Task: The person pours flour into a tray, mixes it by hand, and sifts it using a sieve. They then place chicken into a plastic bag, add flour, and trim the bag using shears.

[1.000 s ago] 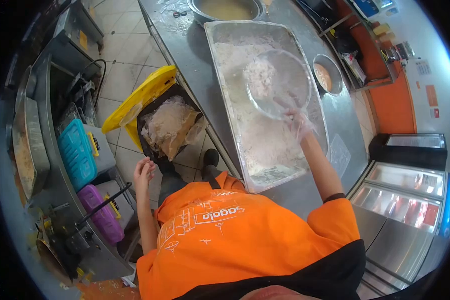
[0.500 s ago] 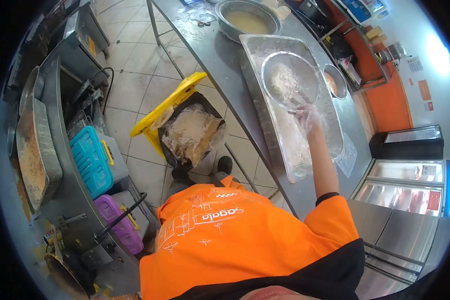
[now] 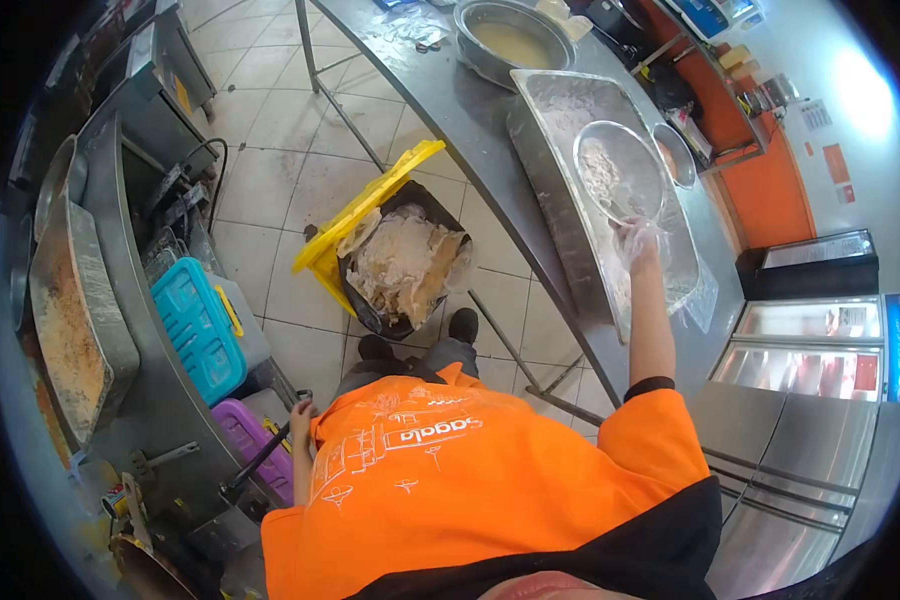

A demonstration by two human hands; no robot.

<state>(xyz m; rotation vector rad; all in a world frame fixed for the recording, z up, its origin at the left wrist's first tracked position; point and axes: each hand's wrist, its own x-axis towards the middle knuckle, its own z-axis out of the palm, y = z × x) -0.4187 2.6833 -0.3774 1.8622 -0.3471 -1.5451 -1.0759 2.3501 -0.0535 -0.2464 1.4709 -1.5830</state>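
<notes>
My right hand [image 3: 638, 240], in a clear plastic glove, is closed on the near edge of a round metal sieve [image 3: 660, 180]. Pale, flour-coated pieces [image 3: 600, 172] lie toward the sieve's left side. The sieve is tilted over a deep steel tray [image 3: 550, 165] dusted with white flour. My left hand [image 3: 301, 412] is low at my left side, by the end of a dark bar [image 3: 260, 458]. Its fingers look curled; whether they grip the bar is hard to see.
A pot of cloudy liquid [image 3: 515, 45] and a bowl [image 3: 675, 155] stand beside the tray on the steel table [image 3: 470, 130]. A bin with a yellow lid [image 3: 370, 215] holds doughy waste near my feet. Left are a counter, a breading tray [image 3: 75, 320] and a blue-lidded box [image 3: 195, 325].
My left hand has come into view at my side. The sieve is tilted more, and the pieces lie closer to its left rim. The whole view has shifted slightly.
</notes>
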